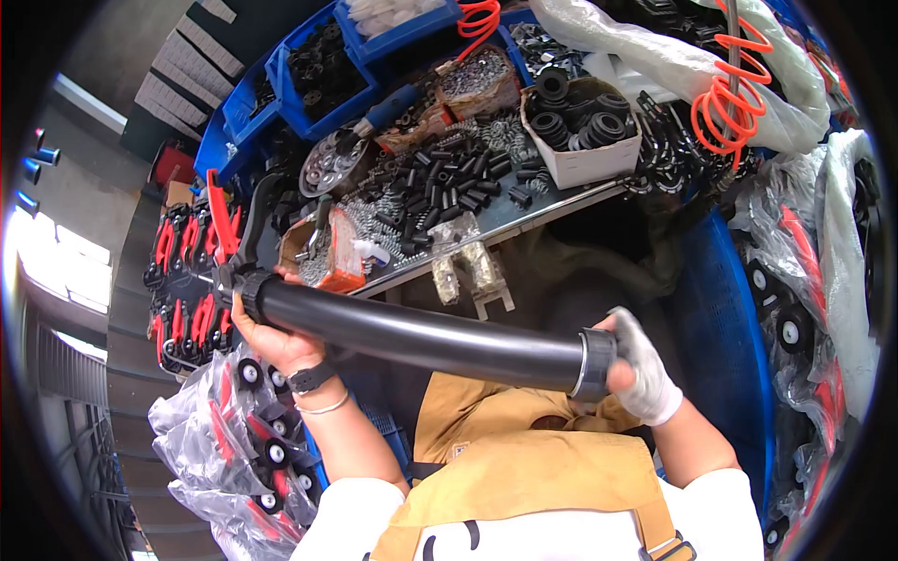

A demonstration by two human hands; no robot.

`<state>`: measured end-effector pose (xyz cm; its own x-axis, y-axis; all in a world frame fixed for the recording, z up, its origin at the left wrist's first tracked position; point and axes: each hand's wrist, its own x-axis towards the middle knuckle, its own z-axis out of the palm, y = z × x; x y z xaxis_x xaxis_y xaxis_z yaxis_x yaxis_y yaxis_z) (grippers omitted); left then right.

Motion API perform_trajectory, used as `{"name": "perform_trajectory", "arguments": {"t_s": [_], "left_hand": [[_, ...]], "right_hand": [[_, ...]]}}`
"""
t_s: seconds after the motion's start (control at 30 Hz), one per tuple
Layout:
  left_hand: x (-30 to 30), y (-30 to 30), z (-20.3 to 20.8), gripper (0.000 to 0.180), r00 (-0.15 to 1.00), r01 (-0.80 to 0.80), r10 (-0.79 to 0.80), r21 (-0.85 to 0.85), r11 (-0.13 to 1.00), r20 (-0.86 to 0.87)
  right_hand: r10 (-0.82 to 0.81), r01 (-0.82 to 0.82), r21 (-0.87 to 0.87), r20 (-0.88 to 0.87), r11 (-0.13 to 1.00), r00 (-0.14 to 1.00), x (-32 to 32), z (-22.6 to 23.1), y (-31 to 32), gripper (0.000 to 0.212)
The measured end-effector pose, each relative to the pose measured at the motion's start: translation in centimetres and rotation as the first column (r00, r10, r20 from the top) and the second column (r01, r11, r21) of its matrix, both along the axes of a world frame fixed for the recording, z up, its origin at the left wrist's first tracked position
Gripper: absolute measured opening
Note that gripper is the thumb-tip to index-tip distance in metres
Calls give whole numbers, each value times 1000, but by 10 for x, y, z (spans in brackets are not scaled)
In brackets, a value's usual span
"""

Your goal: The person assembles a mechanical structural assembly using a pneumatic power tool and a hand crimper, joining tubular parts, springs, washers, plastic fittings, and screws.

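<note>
while two hands (left hand (271, 341) bare, right hand (641, 369) gloved) grip one black tube (421, 338).

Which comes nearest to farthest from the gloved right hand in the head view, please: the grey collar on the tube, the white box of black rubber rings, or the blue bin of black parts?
1. Grey collar, against the right hand.
2. White box, up on the bench.
3. Blue bin, far upper left.

1. Counter (524, 220): surface crowded with loose black cylinders (449, 182), springs and a white box of rubber rings (585, 126); little bare room
2. Black tube (421, 337): spans the gap before the counter edge, barring passage across the lap
3. Bagged wheels (243, 439): block the left side
4. Orange coiled hose (730, 103): hangs over the right rear
5. Open room: dark gap beneath the counter edge, above the tube
</note>
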<state>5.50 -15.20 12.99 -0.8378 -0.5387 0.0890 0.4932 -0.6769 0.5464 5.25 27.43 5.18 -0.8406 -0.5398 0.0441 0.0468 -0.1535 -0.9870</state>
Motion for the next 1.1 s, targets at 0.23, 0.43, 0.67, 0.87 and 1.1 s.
{"name": "perform_trajectory", "arguments": {"t_s": [0.23,0.43,0.67,0.87,1.1], "left_hand": [[-5,-10,5,50,996,-82,82,14,997,43],[-12,39,31,55,989,-118,118,4,993,-90],[-14,45,46,64,926,139,-245,-343,929,-287],[10,18,90,46,920,385,-383,-394,835,88],[27,97,88,89,829,464,-182,-831,-307,530]], "right_hand": [[-237,415,52,-754,908,613,-10,-11,-12,94],[-596,554,-250,-499,794,630,-46,-23,-67,43],[65,252,-256,810,933,582,-7,-72,-98,29],[195,-76,397,-271,915,943,-4,-28,-110,33],[87,-59,66,-842,996,532,-76,95,-125,39]]}}
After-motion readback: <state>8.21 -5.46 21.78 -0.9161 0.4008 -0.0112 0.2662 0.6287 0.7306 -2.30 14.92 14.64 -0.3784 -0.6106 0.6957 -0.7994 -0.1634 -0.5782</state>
